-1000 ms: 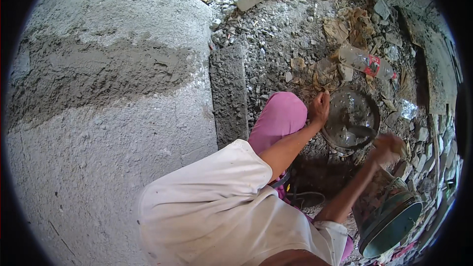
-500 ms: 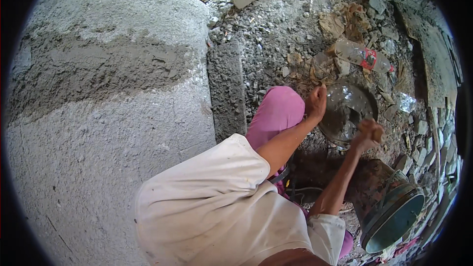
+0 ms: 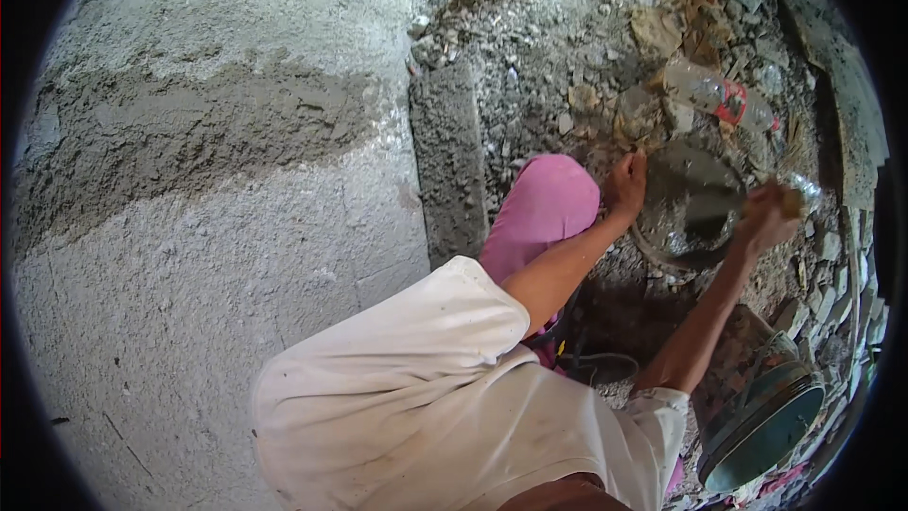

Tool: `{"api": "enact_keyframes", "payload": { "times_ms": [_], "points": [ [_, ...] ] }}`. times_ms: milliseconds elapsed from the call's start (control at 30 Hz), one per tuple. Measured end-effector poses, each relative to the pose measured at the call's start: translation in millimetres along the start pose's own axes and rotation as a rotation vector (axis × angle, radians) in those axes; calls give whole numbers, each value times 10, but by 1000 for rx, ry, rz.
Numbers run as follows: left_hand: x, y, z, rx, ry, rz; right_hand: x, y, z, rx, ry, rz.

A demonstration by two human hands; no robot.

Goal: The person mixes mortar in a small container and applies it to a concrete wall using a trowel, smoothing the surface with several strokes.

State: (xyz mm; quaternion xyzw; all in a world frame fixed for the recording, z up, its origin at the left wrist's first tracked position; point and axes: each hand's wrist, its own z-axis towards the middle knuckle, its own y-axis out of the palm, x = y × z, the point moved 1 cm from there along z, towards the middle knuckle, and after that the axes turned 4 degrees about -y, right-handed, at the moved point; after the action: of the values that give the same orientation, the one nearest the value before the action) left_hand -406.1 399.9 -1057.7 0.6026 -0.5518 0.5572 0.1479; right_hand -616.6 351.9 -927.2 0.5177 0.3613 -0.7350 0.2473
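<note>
our left hand (image 3: pixel 626 185) grips the rim of the pan (image 3: pixel 689 213), fingers curled, likely to steady it. our right hand (image 3: pixel 768 218) is closed around a trowel (image 3: pixel 721 213) whose blade lies in the pan, just left of that hand. since half a second ago the right hand has swung up and outward; the bucket (image 3: pixel 766 407) sits below it.

The round grey mortar pan (image 3: pixel 686 213) lies on the rubble-strewn ground (image 3: pixel 558 47), right of the plastered wall (image 3: pixel 208 180), beyond the paint-stained bucket (image 3: pixel 761 407).
</note>
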Motion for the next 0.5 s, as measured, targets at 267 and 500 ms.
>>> {"api": "enact_keyframes", "payload": {
  "times_ms": [267, 500],
  "points": [
    [167, -12, -91, 6, -62, -7, 712, 57, -587, 76, -89, 160],
    [-94, 8, -32, -21, -47, -85, 298, -577, -717, 304, -82, 524]
  ]
}}
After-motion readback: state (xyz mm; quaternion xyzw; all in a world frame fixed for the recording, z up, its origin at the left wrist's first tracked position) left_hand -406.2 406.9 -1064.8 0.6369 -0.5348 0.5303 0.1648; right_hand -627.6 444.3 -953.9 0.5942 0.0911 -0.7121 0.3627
